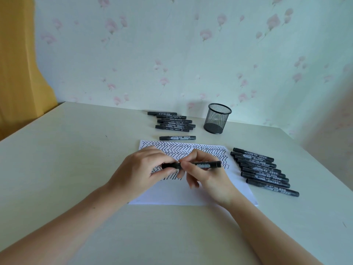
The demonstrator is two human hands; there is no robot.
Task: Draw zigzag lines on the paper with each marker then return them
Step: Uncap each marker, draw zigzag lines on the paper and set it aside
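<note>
A white sheet of paper (191, 194) lies in the middle of the table, its upper half filled with black zigzag lines. Above it, both hands hold one black marker (208, 165) level. My left hand (141, 173) pinches the marker's left end, the cap side. My right hand (206, 176) grips the barrel near its middle. Several black markers (264, 170) lie in a row right of the paper. Another pile of several markers (174, 122) lies behind the paper, with a single marker (177, 138) just past the sheet's far edge.
A black mesh pen cup (217, 118) stands upright at the back near the wall and looks empty. The pale table (66, 159) ends at the flowered wall behind. A yellow wooden panel (19, 64) rises at the far left.
</note>
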